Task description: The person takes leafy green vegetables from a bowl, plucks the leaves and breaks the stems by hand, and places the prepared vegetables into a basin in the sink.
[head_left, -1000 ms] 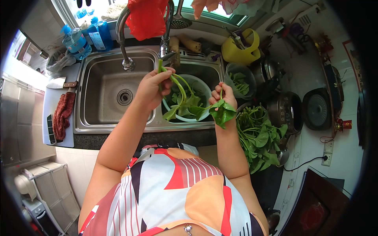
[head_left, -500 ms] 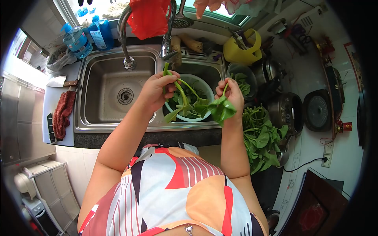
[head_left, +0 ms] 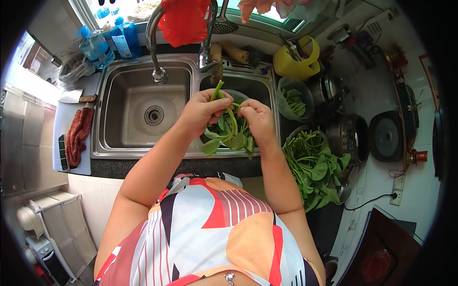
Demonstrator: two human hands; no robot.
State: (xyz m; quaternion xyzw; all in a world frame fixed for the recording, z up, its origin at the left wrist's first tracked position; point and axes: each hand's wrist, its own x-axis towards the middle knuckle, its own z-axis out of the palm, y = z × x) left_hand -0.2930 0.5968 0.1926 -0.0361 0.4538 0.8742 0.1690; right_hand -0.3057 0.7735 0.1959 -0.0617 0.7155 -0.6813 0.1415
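Note:
My left hand [head_left: 206, 112] is closed round green leafy stems [head_left: 232, 119], whose cut ends stick up above the fingers. Close to its right, my right hand [head_left: 257, 121] pinches a thin part of the same greens. Leaves hang down between the two hands, over a pale bowl [head_left: 234, 94] in the right sink basin. More greens lie in that bowl, partly hidden by my hands. A larger heap of leafy greens [head_left: 317, 167] rests on the counter to the right, and a clear bowl [head_left: 287, 114] with some leaves stands behind it.
The steel left basin [head_left: 129, 117] has a faucet [head_left: 160, 75] over it. A white cutting board [head_left: 85, 159] at the left bears a knife [head_left: 71, 97] and a red-brown cloth [head_left: 76, 136]. A yellow basket [head_left: 310, 64], a rice cooker [head_left: 346, 138] and blue bottles [head_left: 126, 40] stand around.
My right hand has moved left to the stems beside my left hand. The leaf it held out at the right is no longer seen there. My left hand has shifted slightly right.

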